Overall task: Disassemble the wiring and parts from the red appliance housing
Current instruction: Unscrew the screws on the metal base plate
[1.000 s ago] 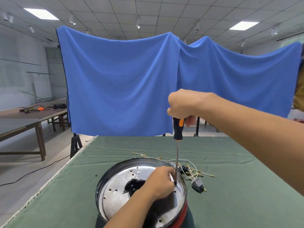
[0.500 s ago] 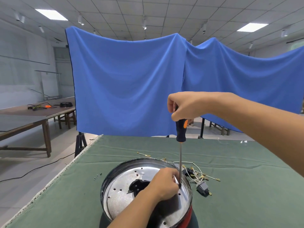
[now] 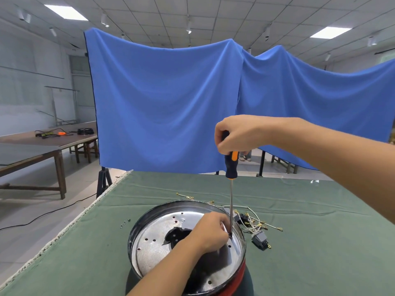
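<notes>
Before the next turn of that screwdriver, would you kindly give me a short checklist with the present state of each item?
1. Right hand closed on the screwdriver handle: ok.
2. Shaft upright: ok.
3. Tip seated in a screw: cannot tell, the left hand hides it.
4. Left hand steadying at the tip, on the metal plate: ok.
5. Loose wires lying outside the red housing: ok.

Bright, even light from ceiling panels (image 3: 65, 12). Soft shadow under left hand (image 3: 210, 230) on metal plate (image 3: 154, 242), mild glare there. Wide-angle bending at edges; slightly soft overall.
</notes>
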